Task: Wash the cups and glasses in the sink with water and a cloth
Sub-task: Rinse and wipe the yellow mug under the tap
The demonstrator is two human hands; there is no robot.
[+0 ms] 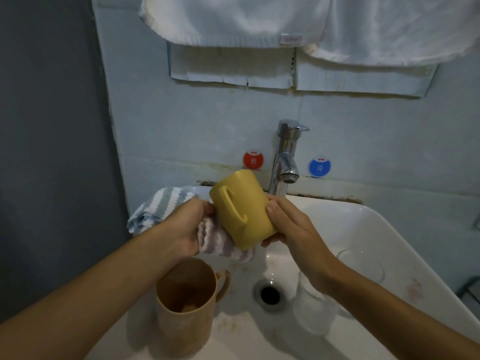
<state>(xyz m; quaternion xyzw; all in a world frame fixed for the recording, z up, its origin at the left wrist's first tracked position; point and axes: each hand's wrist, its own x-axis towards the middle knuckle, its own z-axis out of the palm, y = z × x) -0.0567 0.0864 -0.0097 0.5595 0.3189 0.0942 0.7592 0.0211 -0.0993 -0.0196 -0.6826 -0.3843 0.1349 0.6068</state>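
Observation:
A yellow mug (240, 203) is held tilted over the white sink (363, 229), base up toward the wall, handle facing me. My right hand (291, 227) grips its rim end. My left hand (185, 224) holds a pale striped cloth (220, 242) against the mug's side. A tan mug (185, 302) stands upright in the sink at the left, with residue inside. Two clear glasses sit at the right, one (314, 313) under my right forearm and another (363, 263) behind it.
A chrome tap (285, 159) rises behind the mug; whether water runs I cannot tell. A blue-and-white striped cloth (158, 206) lies on the sink's back left corner. The drain (270, 294) is in the basin's middle. White towels (311, 24) hang above.

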